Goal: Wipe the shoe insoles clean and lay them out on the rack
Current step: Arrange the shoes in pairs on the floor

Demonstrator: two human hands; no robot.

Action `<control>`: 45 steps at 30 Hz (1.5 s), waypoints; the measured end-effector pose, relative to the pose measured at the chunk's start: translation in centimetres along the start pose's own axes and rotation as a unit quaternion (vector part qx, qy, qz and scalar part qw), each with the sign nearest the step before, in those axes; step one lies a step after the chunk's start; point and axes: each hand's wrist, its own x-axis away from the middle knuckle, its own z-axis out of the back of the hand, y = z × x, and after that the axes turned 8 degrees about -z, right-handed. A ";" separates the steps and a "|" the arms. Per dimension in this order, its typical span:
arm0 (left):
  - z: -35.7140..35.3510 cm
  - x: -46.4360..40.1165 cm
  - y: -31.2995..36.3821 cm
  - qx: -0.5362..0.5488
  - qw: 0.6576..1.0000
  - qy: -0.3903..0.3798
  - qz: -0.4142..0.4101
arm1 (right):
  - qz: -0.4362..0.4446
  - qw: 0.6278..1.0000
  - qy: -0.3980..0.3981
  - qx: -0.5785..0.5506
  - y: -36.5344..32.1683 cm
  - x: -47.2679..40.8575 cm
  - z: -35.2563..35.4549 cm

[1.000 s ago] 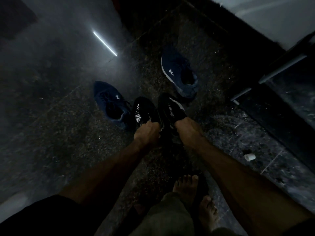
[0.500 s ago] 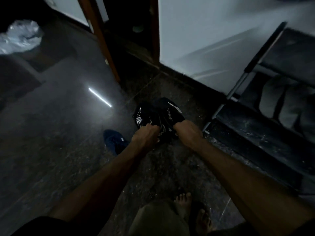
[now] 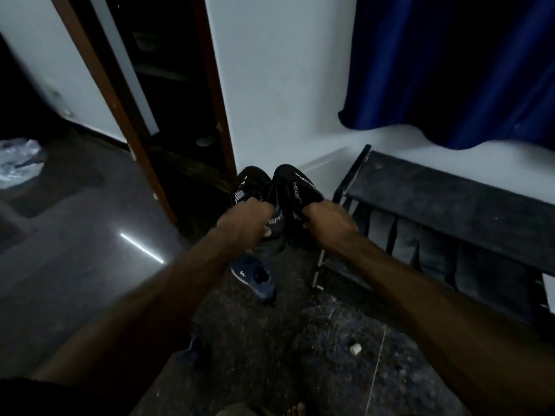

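Pair of black shoes, white side stripes and partial lettering, held aloft side by side, toes up, just left of the dark rack (image 3: 444, 202). Left shoe (image 3: 252, 184): gripped at the heel by the left hand (image 3: 244, 220). Right shoe (image 3: 295, 190): gripped by the right hand (image 3: 329, 225). Insoles not discernible. Blue shoe (image 3: 255, 277) on the floor below.

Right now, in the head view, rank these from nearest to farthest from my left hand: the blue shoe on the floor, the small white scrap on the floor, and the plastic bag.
From the left hand:
1. Blue shoe, on the floor just below the hand.
2. Small white scrap, on the floor lower right, near the rack's front.
3. Plastic bag, at the far left edge.
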 end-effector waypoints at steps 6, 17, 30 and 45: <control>6.2 -4.8 4.6 -0.038 0.998 0.034 -0.047 | -0.032 0.996 0.073 -0.044 4.1 0.3 7.2; 6.7 -16.7 13.5 -0.009 0.987 0.032 -0.159 | -0.154 0.981 0.110 -0.035 15.5 0.5 12.0; -2.0 -23.9 15.1 0.036 0.983 -0.035 -0.175 | -0.213 0.973 0.083 0.021 22.0 -2.9 4.9; -3.5 -26.9 13.1 0.057 0.984 0.023 -0.165 | -0.202 0.974 0.087 0.061 22.7 -4.8 2.9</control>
